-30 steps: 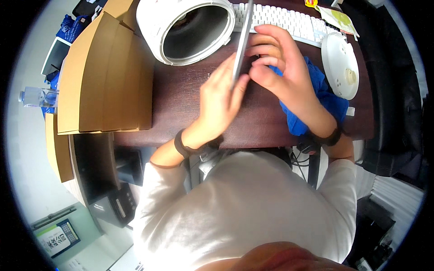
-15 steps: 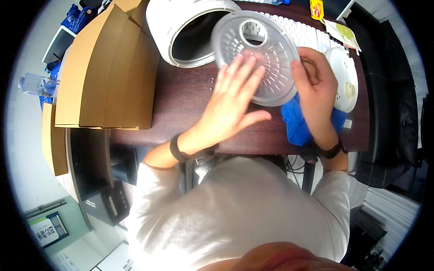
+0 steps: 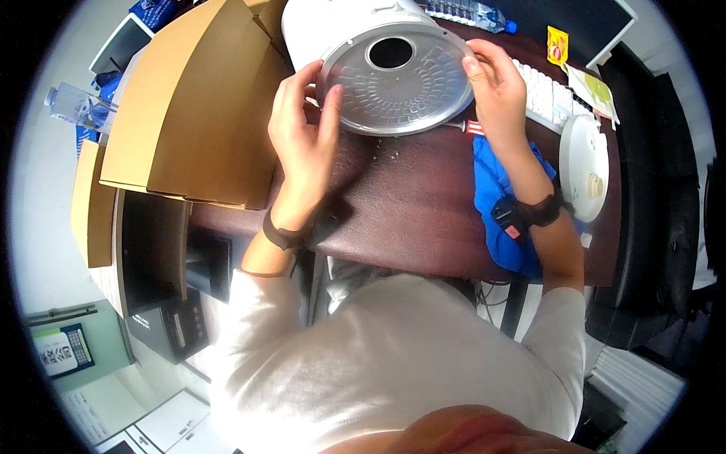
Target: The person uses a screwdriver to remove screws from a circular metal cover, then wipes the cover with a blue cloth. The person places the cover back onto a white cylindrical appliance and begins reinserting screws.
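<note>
A translucent round plastic cover [image 3: 401, 98] with a circular hole and rings of small ribs lies over the open end of a white cylindrical housing [image 3: 308, 30]. My left hand [image 3: 304, 129] holds the cover's left rim, thumb in front and fingers toward the housing. At the right rim, my right hand [image 3: 501, 89] pinches the edge between thumb and fingers. Whether the cover is seated on the housing I cannot tell. Several tiny screws [image 3: 387, 156] lie on the dark table [image 3: 408, 204] below it. A screwdriver [image 3: 474, 128] with a red and white handle shows beside my right hand.
Under my right forearm is a blue cloth [image 3: 495, 189]. A white round part [image 3: 582, 172] and a white keyboard [image 3: 546, 98] are to the right. A cardboard box [image 3: 204, 106] stands left. Behind are a plastic bottle [image 3: 469, 13] and a yellow packet [image 3: 557, 45].
The cover has moved from in front of the housing onto its open end. My left hand has gone from lying spread against the cover to gripping its left rim. The screwdriver has come into view.
</note>
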A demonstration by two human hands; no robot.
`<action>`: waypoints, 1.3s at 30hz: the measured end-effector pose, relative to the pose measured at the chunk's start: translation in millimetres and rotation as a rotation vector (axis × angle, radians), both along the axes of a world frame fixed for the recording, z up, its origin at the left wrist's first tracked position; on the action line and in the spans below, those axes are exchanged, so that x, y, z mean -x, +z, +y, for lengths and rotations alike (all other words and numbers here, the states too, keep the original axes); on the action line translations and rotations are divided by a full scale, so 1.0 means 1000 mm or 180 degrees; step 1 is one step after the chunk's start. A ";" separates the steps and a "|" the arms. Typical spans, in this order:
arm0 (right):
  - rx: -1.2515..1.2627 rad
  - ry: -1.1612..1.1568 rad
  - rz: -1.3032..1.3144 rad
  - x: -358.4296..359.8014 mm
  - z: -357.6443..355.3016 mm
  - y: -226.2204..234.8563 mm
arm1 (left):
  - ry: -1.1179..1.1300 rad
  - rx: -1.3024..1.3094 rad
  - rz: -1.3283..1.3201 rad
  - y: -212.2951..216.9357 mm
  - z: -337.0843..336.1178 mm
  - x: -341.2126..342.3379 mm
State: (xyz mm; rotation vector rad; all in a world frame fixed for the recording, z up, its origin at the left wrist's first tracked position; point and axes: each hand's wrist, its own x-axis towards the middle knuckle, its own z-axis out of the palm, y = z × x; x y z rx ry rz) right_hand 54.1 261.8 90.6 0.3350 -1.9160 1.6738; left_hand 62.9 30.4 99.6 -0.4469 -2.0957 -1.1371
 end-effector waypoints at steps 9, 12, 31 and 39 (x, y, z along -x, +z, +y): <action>-0.0744 -0.0562 0.0407 0.024 -0.008 -0.030 | 0.0076 0.0142 0.0563 -0.025 -0.013 0.018; -0.0892 -0.0701 0.0430 0.027 -0.008 -0.028 | 0.0215 0.0228 0.0643 -0.026 -0.011 0.017; -0.0972 -0.1066 0.0580 0.044 -0.015 -0.038 | 0.0109 -0.0346 0.0184 -0.032 -0.015 0.025; -0.0403 -0.0885 0.0320 0.043 -0.013 -0.048 | 0.0114 -0.0430 0.0040 -0.030 -0.020 0.023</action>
